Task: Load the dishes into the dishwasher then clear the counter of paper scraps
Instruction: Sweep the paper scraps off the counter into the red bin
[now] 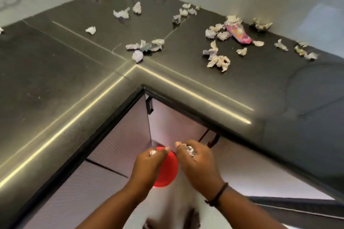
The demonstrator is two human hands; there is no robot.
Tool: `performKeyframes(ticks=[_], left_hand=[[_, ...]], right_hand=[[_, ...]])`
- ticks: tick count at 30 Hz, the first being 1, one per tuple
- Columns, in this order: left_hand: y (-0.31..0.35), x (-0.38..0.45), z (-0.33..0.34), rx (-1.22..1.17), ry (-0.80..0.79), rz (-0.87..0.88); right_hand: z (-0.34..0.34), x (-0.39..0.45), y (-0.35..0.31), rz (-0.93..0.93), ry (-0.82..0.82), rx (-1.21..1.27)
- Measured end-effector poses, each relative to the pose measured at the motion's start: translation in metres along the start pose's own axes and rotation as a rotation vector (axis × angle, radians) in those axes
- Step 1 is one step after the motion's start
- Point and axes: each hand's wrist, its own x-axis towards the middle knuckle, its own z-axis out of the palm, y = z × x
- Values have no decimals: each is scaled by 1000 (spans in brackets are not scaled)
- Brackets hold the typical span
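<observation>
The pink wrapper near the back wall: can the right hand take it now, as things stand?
Probably not at once. The right hand already grips crumpled paper low over the red bin. Nothing blocks the pink wrapper on the counter; only scraps lie around it.

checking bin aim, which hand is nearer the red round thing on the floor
Left. The left hand holds scraps right over the red round thing, overlapping it. The right hand holds scraps just beside its right edge.

Two bare hands: the left hand [149, 161] and the right hand [195, 160]. One round red container [167, 171] near, below them. One pink printed wrapper [238, 33] far right. Roughly thirty crumpled white paper scraps [145, 46] on one dark L-shaped stone counter [55, 80].
</observation>
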Motion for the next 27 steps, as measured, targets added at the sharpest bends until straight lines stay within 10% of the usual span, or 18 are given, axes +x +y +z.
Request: performKeyframes(ticks=[4,9,27], left_hand=[[-81,24,-15,-216,52,-568],[-178,77,-15,-269,148,-808],[-273,209,18,-454,133,-820]], right_hand=[[52,-3,72,721,-154,269],[97,12,193,1215,-203,421],[172,94,347,1258,50,737]])
